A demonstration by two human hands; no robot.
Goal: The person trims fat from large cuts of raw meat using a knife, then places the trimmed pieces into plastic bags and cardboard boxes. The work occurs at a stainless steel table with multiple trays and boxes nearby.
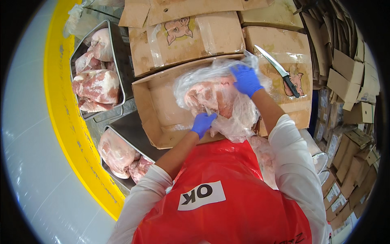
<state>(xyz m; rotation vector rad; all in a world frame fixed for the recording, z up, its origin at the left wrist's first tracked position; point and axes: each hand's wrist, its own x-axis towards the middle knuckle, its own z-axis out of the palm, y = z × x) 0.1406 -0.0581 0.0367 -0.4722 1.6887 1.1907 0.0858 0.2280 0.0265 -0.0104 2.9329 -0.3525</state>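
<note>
A raw pork cut point(215, 97) lies in crumpled clear plastic wrap point(239, 122) at the right end of an open cardboard box point(160, 103). Both of my hands wear blue gloves. At the near edge of the meat, my left hand point(204, 124) is closed on a fold of the wrap. My right hand point(246, 80) grips the wrap at the far right side of the cut, its fingertips partly hidden by film.
A knife point(280, 73) with a black handle lies on a closed carton point(302, 49) at right. Metal bins point(120, 61) of pork stand at left beside a yellow kerb point(61, 93). Another closed carton point(221, 34) stands behind the box. Flattened cardboard point(347, 77) is stacked far right.
</note>
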